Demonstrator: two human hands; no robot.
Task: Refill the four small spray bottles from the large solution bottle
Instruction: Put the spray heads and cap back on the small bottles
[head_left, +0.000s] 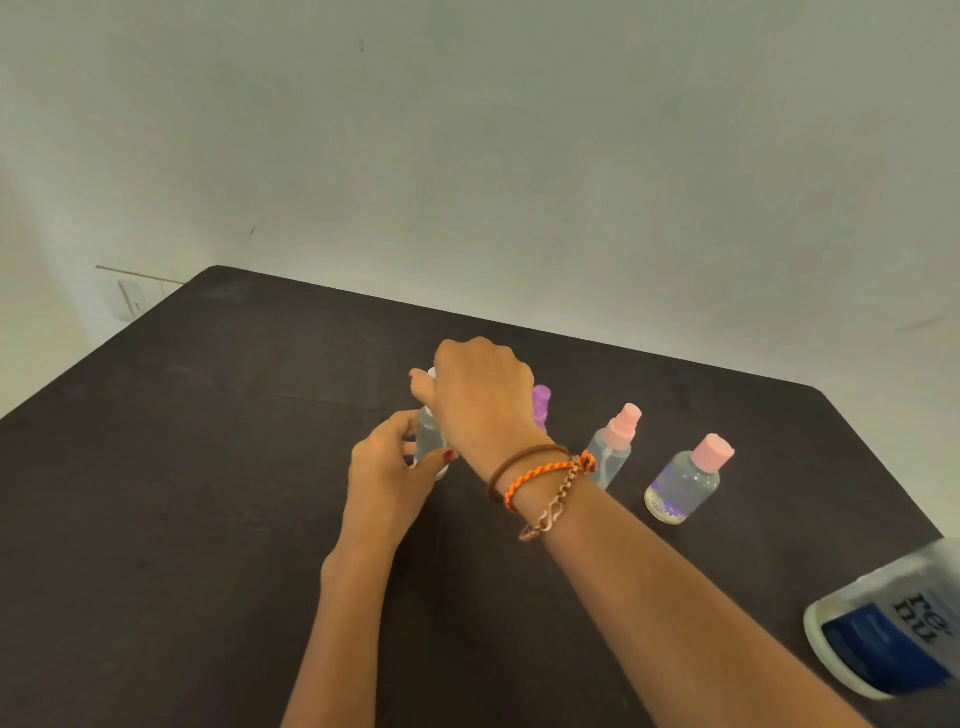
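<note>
Bottle (430, 441) upright between both hands.

Tabletop (208, 467) dark brown. Wall (467, 156) pale grey-green. Four clear bottles: white cap (431, 372), purple cap (541, 402), pink sprayer (625, 425), pink cap (714, 452) with purple-patterned label. Big bottle (893, 623) white, blue label. Bracelets (540, 475) brown, orange-black braid, copper chain. Red nails (450, 456).

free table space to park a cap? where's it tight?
Bare: the table's whole left side beyond the left hand, and the far strip behind the bottles. Tight: mid-right, where both hands work the clear bottle beside the purple bottle, two pink-capped bottles, and the large bottle.
</note>
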